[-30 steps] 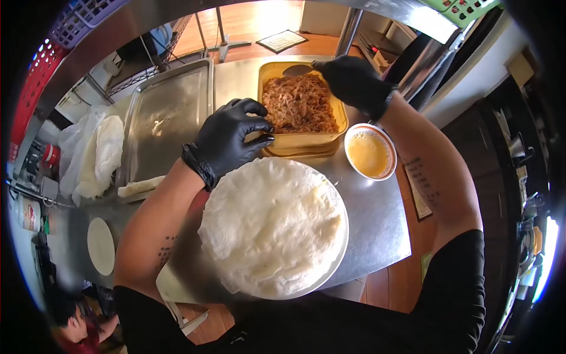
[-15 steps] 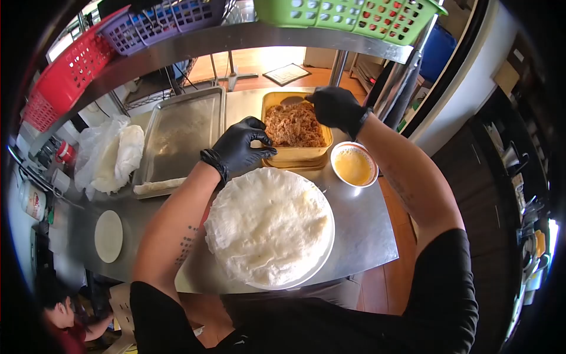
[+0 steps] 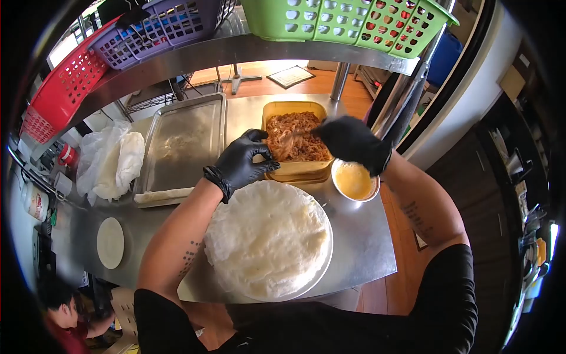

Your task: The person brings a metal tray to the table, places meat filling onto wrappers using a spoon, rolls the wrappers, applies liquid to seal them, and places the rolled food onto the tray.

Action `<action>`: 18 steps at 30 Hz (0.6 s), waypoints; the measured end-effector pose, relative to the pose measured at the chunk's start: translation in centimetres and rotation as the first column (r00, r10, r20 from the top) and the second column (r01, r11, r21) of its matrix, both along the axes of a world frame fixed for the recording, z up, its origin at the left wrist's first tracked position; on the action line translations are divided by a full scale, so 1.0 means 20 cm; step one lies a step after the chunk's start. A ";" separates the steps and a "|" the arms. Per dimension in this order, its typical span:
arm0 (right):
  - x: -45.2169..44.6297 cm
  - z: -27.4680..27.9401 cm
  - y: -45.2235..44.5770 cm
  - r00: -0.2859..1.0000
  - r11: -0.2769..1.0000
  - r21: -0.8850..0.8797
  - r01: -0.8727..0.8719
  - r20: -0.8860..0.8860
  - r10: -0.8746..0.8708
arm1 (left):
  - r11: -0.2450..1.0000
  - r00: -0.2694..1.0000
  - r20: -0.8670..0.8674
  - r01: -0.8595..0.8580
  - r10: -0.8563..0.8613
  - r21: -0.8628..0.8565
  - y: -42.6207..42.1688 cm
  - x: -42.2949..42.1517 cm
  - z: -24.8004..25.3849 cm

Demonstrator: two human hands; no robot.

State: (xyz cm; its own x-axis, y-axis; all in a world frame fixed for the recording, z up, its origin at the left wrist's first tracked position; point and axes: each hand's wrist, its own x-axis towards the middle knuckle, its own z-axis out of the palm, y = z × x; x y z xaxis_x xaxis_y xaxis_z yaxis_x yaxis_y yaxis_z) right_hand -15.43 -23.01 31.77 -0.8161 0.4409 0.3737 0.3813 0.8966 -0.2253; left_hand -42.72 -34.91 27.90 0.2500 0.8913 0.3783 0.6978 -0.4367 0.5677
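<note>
My left hand (image 3: 243, 160), in a black glove, grips the left side of a yellow plastic container (image 3: 299, 169). Shredded brown filling (image 3: 290, 125) lies inside it. My right hand (image 3: 354, 144), also gloved, is closed on a spoon (image 3: 296, 137) at the container's right side; the spoon is blurred and its bowl sits against the filling. Close below that hand stands a bowl of yellow liquid (image 3: 355, 180), like beaten egg. Nearest my body, a stack of thin white round wrappers (image 3: 265, 236) covers most of a white plate (image 3: 321, 277).
A metal tray (image 3: 184, 138) on the left bears one pale roll (image 3: 168, 195) along its near edge. Plastic-wrapped white sheets (image 3: 115, 162) and a small white plate (image 3: 110, 243) lie farther left. Baskets (image 3: 348, 20) line the overhead shelf. Another person (image 3: 65, 318) is at lower left.
My right hand has come from the container's far right corner toward me, bringing the spoon down into the filling. My left hand keeps its place at the container's left side.
</note>
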 end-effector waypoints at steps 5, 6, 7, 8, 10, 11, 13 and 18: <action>-0.13 -0.06 0.30 0.929 0.924 0.243 0.293 0.154 -0.336 | 0.999 0.996 0.084 -0.008 0.012 -0.054 0.00 0.01 0.00; -0.15 -0.08 0.29 0.928 0.924 0.244 0.295 0.159 -0.338 | 0.998 0.996 0.091 -0.011 0.017 -0.067 0.00 0.01 0.00; -0.19 -0.11 0.26 0.909 0.923 0.236 0.304 0.219 -0.355 | 0.998 0.995 0.094 -0.010 0.017 -0.069 0.00 0.01 -0.01; -0.23 -0.12 0.22 0.887 0.922 0.228 0.314 0.276 -0.370 | 0.998 0.993 0.117 0.007 0.002 -0.070 0.01 0.01 -0.01; -0.29 -0.16 0.13 0.913 0.934 0.192 0.300 0.225 -0.339 | 0.997 0.989 0.146 0.023 -0.012 -0.073 0.01 0.00 -0.02; -0.31 -0.16 0.07 0.923 0.948 0.237 0.212 0.269 -0.274 | 0.997 0.988 0.153 0.015 -0.004 -0.075 0.01 0.00 -0.02; -0.31 -0.13 0.02 0.945 0.952 0.304 0.040 0.299 -0.135 | 0.997 0.987 0.163 0.014 -0.001 -0.081 0.01 0.00 -0.03; -0.12 -0.02 -0.01 0.936 0.958 0.193 -0.211 0.321 0.142 | 0.998 0.990 0.142 0.005 0.004 -0.059 0.02 -0.01 -0.05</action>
